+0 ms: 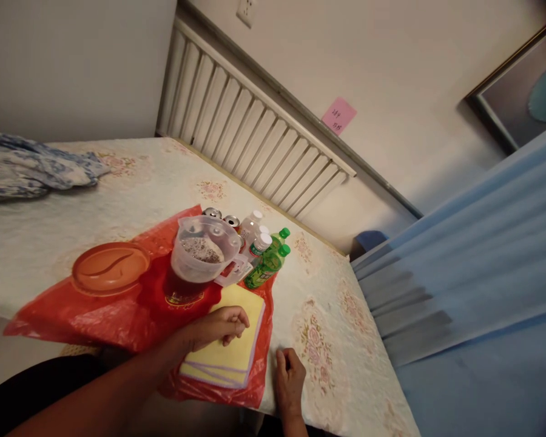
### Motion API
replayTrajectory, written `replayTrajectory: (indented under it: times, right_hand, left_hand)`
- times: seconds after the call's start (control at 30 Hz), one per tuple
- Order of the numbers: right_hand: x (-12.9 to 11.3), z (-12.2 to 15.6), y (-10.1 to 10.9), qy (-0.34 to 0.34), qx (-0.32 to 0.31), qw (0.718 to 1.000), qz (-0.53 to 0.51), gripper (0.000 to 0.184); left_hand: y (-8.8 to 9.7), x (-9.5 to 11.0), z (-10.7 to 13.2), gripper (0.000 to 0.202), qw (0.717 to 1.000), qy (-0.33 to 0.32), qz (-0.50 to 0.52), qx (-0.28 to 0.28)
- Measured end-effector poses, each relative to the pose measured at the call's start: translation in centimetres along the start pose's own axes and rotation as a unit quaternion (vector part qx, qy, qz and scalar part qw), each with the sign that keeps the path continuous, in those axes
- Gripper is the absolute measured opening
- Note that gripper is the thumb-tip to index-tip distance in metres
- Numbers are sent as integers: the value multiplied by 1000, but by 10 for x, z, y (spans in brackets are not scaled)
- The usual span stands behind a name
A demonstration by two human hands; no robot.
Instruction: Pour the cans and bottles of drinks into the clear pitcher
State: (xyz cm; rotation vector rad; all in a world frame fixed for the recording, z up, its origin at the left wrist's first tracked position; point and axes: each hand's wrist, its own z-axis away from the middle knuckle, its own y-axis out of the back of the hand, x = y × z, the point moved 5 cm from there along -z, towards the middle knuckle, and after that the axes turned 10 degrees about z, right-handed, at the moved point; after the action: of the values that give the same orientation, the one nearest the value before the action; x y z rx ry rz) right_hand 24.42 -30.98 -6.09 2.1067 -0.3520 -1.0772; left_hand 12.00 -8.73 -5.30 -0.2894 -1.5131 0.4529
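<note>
My left hand is loosely closed, its fingers curled and nothing visible in them. It hovers over or rests on a stack of yellow cloths with lilac edging; I cannot tell which. On the floral tablecloth to the right of the stack, my right hand lies in a loose fist with no object showing. A clear plastic jug stands beyond the left hand, something speckled and whitish inside. Left of the jug lies a round orange lid. Beneath these things a red plastic bag is spread out.
Behind the jug are clear bottles with white caps, green drink bottles and two cans. A crumpled blue-and-white cloth lies far left. A radiator runs along the table's far edge; a blue curtain hangs on the right.
</note>
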Motion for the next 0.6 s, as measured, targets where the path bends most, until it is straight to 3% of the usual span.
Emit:
replayTrajectory:
  times: [0.13,0.23,0.43,0.6]
  right_hand:
    - [2,-12,-1,-49,7,998,-29,42]
    - [-9,-39,2,-60,25,997,-49,41]
    - [-69,-124,10,-39,69,993,-87,36]
    - [-109,-174,-11,-2,32,995,-91,67]
  left_hand:
    - [3,2,0,24,1000,-15,1,-8]
    - [5,4,0,26,1000,-21,0,-7]
    - [5,7,2,27,1000,-13,-13,-1]
    - [4,9,2,27,999,-21,-30,-1]
